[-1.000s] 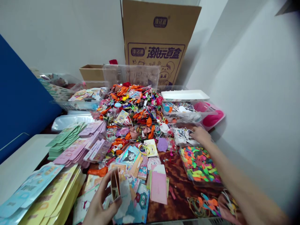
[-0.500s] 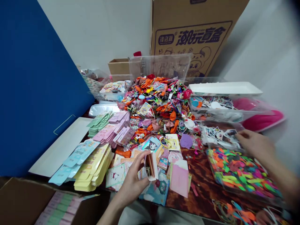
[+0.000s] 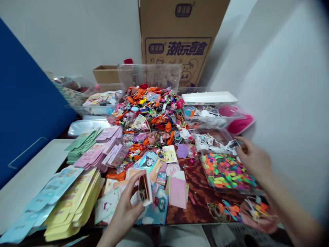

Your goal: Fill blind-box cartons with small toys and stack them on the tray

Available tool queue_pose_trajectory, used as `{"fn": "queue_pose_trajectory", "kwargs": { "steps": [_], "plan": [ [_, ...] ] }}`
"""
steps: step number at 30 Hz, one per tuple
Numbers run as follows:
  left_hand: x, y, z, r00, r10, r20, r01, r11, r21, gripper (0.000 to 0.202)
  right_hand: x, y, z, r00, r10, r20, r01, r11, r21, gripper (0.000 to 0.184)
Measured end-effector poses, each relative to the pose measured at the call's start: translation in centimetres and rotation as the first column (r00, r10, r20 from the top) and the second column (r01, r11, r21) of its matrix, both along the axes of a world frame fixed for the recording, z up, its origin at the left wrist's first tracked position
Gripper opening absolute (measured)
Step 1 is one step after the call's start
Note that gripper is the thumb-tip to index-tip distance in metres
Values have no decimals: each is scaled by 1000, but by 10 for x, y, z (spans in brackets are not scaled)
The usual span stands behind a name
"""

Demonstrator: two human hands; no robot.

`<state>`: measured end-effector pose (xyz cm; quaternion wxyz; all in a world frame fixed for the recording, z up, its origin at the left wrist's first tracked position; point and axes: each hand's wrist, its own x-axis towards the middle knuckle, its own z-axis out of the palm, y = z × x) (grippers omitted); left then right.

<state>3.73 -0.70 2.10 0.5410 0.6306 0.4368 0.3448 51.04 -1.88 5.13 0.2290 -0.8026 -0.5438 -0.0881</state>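
Observation:
My left hand [image 3: 125, 205] is closed around a small open-ended paper box [image 3: 148, 189], with its opening facing up and something thin inside. Under it lie a blue picture card [image 3: 156, 209] and other printed cards. Over at the right, my right hand [image 3: 255, 162] pinches a small sticker [image 3: 232, 145] with a dark print. This sticker is at the edge of a clear tray [image 3: 223, 134] holding several white-edged stickers [image 3: 208, 141]. Just in front of the right hand stands a clear box of bright rubbery pieces [image 3: 227, 171].
A heap of small toys and balloons [image 3: 151, 113] fills the middle. Stacks of yellow [image 3: 74, 202], blue [image 3: 48, 195], pink [image 3: 95, 154] and green [image 3: 82, 144] packets lie left. A large carton [image 3: 180, 27] stands behind. Rubber bands and loose bits [image 3: 227, 210] lie front right.
The view has swung to the right, so everything sits farther left. My right hand has drawn a sticker up at the tray's edge. My left hand still holds the paper box.

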Motion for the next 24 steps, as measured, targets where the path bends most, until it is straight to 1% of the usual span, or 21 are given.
{"fn": "queue_pose_trajectory", "kwargs": {
  "steps": [1,3,6,8,12,14,17,20,24],
  "plan": [
    [-1,1,-2,1000,3,1,-3,1000,-6,61,-3,-9,2,998,1,57,1,1000,-25,32],
    [-3,3,-5,1000,9,-5,-9,1000,-7,61,-11,-25,3,989,55,137,-42,994,-100,25],
    [-2,5,-7,1000,10,-24,-10,1000,0,61,-26,-40,-4,973,151,175,-115,973,-201,22],
    [0,4,-6,999,6,-35,-6,1000,0,61,-35,-43,-11,967,172,187,-126,964,-236,24],
    [5,1,-3,999,17,-31,-17,1000,-16,62,-51,-39,-26,967,132,216,-71,961,-268,35],
    [3,0,-3,1000,17,-23,-18,999,-38,63,-55,-35,-31,971,107,212,-45,960,-275,32],
    [-4,0,-7,999,32,-15,-33,997,-63,66,-51,-29,-34,985,78,152,-34,962,-271,27],
    [-10,-1,-14,998,58,-19,-60,994,-92,69,-33,-26,-35,998,46,43,-34,971,-237,26],
    [-12,-6,-23,988,156,18,-152,977,-149,70,-9,-26,-33,991,4,-133,-30,981,-191,30]
  ]
}}
